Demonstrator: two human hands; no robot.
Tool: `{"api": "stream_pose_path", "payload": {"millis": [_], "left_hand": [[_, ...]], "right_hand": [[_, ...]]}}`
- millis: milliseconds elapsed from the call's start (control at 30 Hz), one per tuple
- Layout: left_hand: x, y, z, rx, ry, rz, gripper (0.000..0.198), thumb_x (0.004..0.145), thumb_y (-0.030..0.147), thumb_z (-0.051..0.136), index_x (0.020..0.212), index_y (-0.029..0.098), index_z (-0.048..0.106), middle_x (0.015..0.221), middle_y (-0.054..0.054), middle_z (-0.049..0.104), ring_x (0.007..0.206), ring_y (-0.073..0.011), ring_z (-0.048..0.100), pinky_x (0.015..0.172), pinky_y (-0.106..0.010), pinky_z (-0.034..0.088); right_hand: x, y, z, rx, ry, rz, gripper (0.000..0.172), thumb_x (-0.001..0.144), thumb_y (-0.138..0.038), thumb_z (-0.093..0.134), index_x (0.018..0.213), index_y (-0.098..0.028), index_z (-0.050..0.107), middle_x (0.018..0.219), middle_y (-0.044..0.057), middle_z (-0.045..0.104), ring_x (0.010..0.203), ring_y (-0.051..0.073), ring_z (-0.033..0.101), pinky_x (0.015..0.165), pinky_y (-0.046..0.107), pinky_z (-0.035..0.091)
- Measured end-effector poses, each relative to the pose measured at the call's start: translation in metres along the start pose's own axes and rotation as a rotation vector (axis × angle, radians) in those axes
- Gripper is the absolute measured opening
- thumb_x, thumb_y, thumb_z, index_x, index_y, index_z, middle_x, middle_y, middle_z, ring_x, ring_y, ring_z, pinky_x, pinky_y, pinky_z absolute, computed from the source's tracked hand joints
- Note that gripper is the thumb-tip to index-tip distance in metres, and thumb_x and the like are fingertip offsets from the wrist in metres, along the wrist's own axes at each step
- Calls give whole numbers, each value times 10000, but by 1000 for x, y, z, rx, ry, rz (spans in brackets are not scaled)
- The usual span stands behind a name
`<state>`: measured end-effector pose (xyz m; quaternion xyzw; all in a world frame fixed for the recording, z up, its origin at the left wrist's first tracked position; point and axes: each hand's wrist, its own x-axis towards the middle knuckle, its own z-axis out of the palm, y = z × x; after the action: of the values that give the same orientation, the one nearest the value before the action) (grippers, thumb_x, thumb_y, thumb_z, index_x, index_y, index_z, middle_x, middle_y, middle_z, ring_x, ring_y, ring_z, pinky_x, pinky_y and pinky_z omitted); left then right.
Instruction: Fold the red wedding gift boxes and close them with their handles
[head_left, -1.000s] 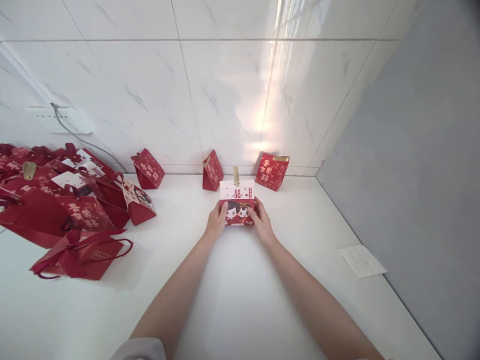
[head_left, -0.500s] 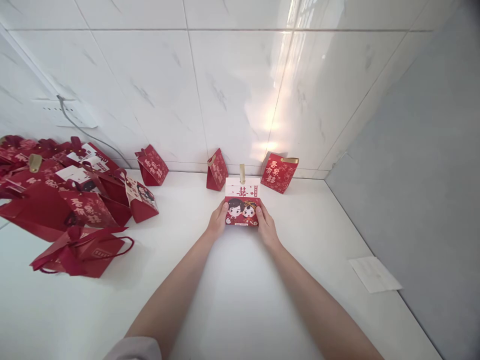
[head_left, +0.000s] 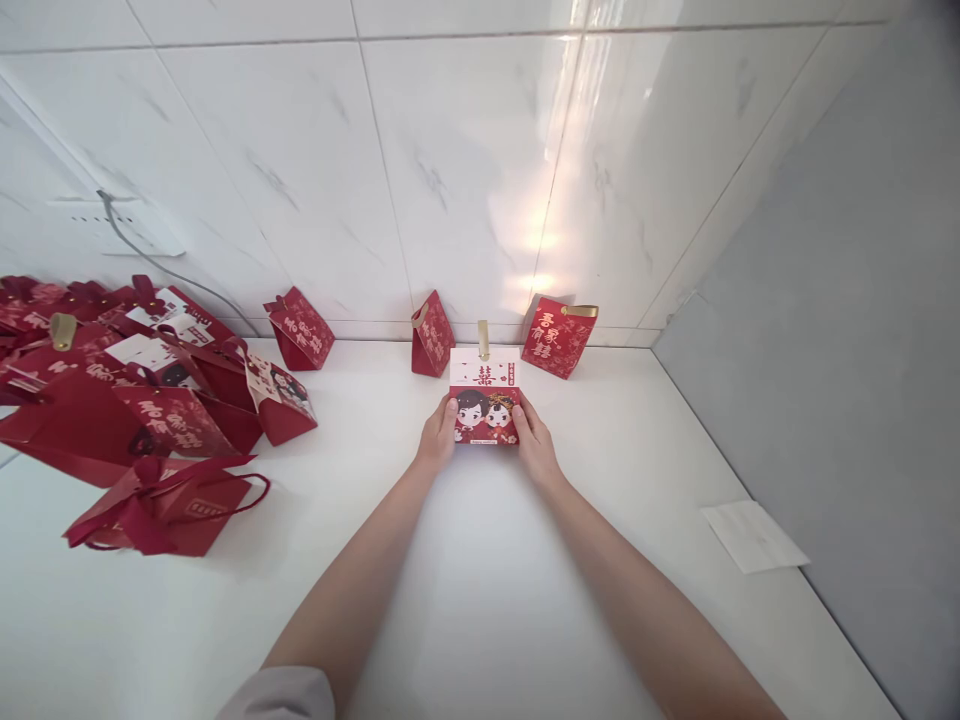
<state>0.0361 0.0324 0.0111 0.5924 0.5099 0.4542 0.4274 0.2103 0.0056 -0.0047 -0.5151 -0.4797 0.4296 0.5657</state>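
Note:
A small red and white gift box with two cartoon figures and a gold tab on top stands on the white counter. My left hand grips its left side, thumb on the front. My right hand grips its right side the same way. Both hands are closed around the box.
Three small red gift boxes stand along the tiled wall behind. A pile of red gift bags lies at the left. A white paper slip lies at the right by the grey wall. A wall socket with cable is at upper left.
The box and both hands stay together on the counter; the view has shifted slightly, with no clear change in grip.

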Motion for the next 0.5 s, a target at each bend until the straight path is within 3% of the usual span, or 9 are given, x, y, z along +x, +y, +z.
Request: {"api": "stream_pose_path", "payload": {"millis": [500], "left_hand": [[4,-7,1,2,15,10,590,915,640,317,1178,191,596,1147,-72,694,1053,-235,646,939,-365,488]], "right_hand": [[0,-4,-1,-32,14,-3,666,896,-620,451,1427,-218,452,1419,50,527,1299,253,492,1115,409,366]]}}
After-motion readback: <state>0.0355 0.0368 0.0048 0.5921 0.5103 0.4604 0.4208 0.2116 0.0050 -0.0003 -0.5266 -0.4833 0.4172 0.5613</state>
